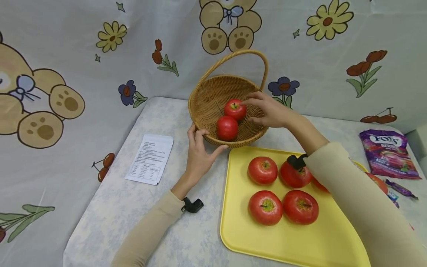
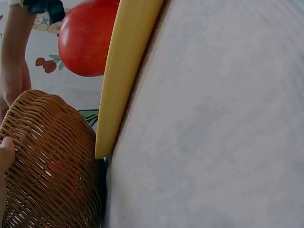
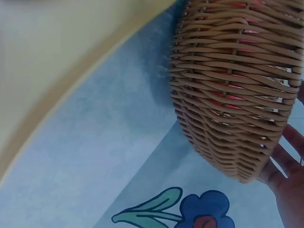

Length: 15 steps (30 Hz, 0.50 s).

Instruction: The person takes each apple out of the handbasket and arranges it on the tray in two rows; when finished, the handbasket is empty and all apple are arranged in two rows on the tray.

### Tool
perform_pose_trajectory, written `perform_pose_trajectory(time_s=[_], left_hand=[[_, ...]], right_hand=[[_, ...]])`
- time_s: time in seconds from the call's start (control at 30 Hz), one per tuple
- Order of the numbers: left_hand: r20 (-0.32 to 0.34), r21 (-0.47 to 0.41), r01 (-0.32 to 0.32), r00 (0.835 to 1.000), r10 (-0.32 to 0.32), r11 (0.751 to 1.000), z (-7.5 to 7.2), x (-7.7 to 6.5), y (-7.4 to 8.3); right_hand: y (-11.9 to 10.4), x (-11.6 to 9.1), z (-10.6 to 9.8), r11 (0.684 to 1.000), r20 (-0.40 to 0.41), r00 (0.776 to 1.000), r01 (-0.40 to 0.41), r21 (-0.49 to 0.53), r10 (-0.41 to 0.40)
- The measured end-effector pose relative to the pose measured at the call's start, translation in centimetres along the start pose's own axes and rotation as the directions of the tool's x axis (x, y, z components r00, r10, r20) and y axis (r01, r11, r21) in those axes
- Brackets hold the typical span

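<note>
A wicker basket (image 1: 209,92) with a tall arched handle stands tilted toward me and holds two red apples, one at the back (image 1: 235,109) and one in front (image 1: 227,128). My left hand (image 1: 199,155) grips its front-left rim, with bent fingers at the edge and the thumb along the outside. Over the basket's right side is my right hand (image 1: 268,110), fingers spread and loosely bent, the fingertips right by the back apple. In the right wrist view, the basket's woven wall (image 3: 232,95) partly hides that hand (image 3: 289,190).
A yellow tray (image 1: 267,244) bearing several red apples (image 1: 265,207) lies in front of the basket, partly under my right sleeve. To the right are a purple candy bag (image 1: 388,154) and wrapped candies (image 1: 401,188). A white printed packet (image 1: 150,159) lies at left. Patterned cloth hangs behind.
</note>
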<state>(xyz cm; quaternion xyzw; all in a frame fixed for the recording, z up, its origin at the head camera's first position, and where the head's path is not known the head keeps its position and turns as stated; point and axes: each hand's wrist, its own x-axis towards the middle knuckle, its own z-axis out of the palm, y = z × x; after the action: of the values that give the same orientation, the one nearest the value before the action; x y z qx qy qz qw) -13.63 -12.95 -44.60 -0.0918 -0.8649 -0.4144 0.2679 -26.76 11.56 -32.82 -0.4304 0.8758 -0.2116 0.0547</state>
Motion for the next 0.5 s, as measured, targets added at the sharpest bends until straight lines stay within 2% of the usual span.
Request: perform_pose_trajectory(time_s=[0.2,0.4,0.5], left_hand=[[0.006,0.014,0.006,1.0,-0.006,1.0,0.0,0.1,-0.2],[0.017,0.027,0.012,1.0,-0.013,1.0,0.1,0.1,-0.3],[0.015,0.027,0.013,1.0,-0.014,1.0,0.1,0.1,-0.4]], right_hand=[[1.8,3.3,1.3,0.999,0.071,0.997,-0.036,0.011,0.035],[2.6,5.3,2.3,0.995,0.165,0.982,-0.095,0.019,0.09],[2.9,6.1,2.5,0.995,0.187,0.978,-0.1,0.023,0.094]])
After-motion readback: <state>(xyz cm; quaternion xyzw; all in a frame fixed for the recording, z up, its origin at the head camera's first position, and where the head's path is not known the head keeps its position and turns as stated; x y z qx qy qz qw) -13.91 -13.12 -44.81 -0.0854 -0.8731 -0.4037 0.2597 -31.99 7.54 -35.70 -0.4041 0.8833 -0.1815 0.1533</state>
